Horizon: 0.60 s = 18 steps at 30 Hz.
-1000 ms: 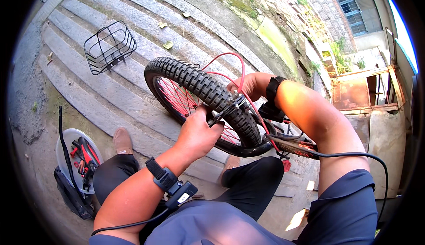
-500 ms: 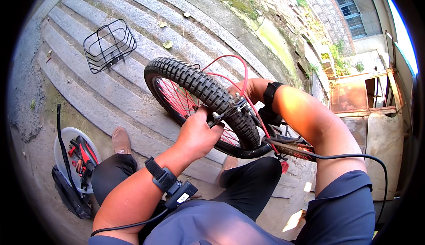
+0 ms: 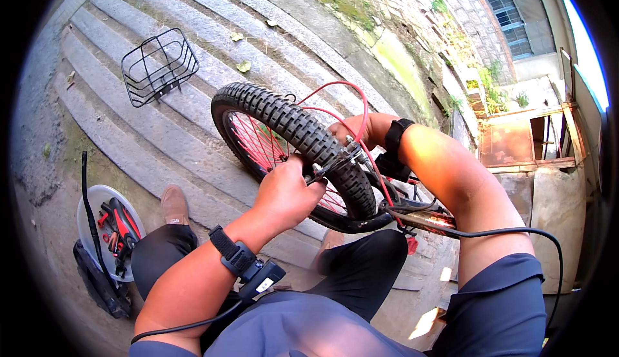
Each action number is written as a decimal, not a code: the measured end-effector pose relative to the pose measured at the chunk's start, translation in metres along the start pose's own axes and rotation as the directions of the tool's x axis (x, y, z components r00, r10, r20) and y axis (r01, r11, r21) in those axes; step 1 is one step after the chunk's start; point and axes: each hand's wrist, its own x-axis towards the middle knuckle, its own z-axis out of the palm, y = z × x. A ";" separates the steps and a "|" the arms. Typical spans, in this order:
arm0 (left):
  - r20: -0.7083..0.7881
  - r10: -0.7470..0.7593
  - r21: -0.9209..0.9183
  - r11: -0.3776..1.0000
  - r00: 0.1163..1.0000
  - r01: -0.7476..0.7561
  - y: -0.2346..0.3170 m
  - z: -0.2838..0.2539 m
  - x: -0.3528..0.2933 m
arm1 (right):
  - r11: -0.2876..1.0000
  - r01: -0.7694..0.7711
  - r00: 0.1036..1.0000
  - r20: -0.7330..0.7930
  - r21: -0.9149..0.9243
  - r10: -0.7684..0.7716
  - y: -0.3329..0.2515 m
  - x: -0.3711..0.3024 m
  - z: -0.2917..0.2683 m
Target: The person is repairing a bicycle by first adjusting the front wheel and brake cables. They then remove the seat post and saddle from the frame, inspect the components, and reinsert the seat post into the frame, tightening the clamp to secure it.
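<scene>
The bumpy-tyred bike wheel (image 3: 274, 110) tilts just past the right knee (image 3: 383, 248), maybe so both hands reach the rim brake (image 3: 352, 152). The left hand (image 3: 290, 192) curls beside it; the right hand (image 3: 343, 129) is half hidden behind. Whether fingers grip cannot be told.

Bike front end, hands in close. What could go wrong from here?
1. Left hand is close to the red spokes and rim brake; if the tyre turns, it might get pinched.
2. Red cable loops by the right hand; it could snag.
3. White tub is beside the left knee; a stance shift might tip it.
</scene>
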 end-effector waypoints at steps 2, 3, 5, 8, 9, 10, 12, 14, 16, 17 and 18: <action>0.013 -0.006 -0.020 1.000 1.000 0.006 -0.001 0.002 -0.001 | 0.997 -0.069 0.997 -0.041 -0.035 0.068 0.011 0.002 -0.008; 0.012 -0.006 -0.025 1.000 1.000 0.006 -0.001 0.003 -0.002 | 0.996 -0.086 0.995 -0.045 -0.011 0.086 0.009 0.002 -0.006; 0.000 0.016 -0.020 1.000 1.000 -0.016 0.001 0.003 -0.002 | 0.992 -0.120 0.991 -0.054 0.038 0.122 0.004 -0.001 -0.004; -0.024 0.081 -0.021 0.996 0.996 -0.081 0.000 0.004 -0.003 | 0.990 -0.112 0.991 -0.068 0.085 0.118 0.000 -0.007 0.002; -0.022 0.104 -0.045 0.993 0.994 -0.105 -0.002 0.006 -0.001 | 0.993 -0.043 0.998 -0.046 0.109 0.049 0.003 -0.006 0.003; -0.020 0.127 -0.068 0.989 0.992 -0.128 -0.003 0.008 -0.001 | 0.992 -0.050 0.997 -0.059 0.112 0.057 0.006 -0.008 0.003; 0.022 0.137 -0.085 0.987 0.990 -0.134 -0.005 0.007 -0.001 | 0.991 -0.063 0.994 -0.083 0.118 0.073 0.007 -0.012 0.005; 0.052 0.164 -0.113 0.981 0.985 -0.158 -0.008 0.007 -0.001 | 0.985 -0.095 0.987 -0.115 0.145 0.112 0.002 -0.019 0.009; 0.068 0.210 -0.151 0.969 0.975 -0.198 -0.009 0.007 0.001 | 0.992 -0.089 0.988 -0.121 0.086 0.099 -0.011 -0.028 0.023; 0.089 0.207 -0.166 0.968 0.974 -0.191 -0.010 0.005 0.000 | 0.973 -0.089 0.993 -0.057 0.211 0.103 -0.004 -0.024 0.018; 0.116 0.205 -0.181 0.966 0.972 -0.183 -0.003 0.000 -0.003 | 0.985 -0.037 0.999 -0.005 0.171 0.039 -0.001 -0.025 0.017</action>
